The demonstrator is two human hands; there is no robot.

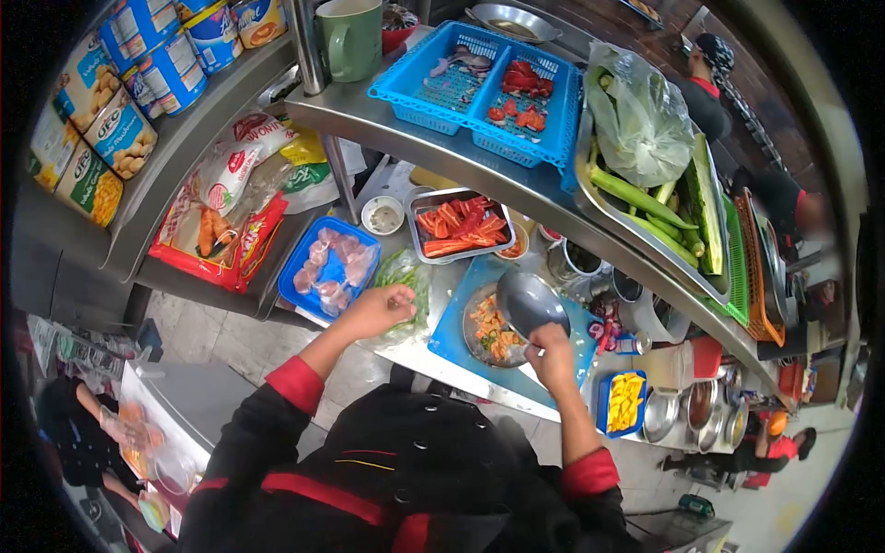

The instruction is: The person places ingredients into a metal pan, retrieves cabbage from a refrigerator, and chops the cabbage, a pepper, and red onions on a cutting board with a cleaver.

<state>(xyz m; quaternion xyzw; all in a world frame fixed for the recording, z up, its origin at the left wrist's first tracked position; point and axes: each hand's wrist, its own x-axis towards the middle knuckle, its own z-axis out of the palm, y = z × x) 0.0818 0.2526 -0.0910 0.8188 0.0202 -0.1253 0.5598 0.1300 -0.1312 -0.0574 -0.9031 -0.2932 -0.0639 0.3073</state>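
Ladle (528, 302): tipped over the bowl (468, 334) of chopped food on the blue board (446, 337)
Right hand (553, 358): grip closed on the ladle's handle
Left hand (381, 311): left of the board, by the bagged greens (403, 275); fingers curled, can't tell if anything's inside
Red strips (458, 224): in a tray beyond the board
Yellow pieces (626, 402): right of the board

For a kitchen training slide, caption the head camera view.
In a kitchen, the right hand holds a rounded metal vessel over a bowl of chopped food, the left hand near bagged greens.
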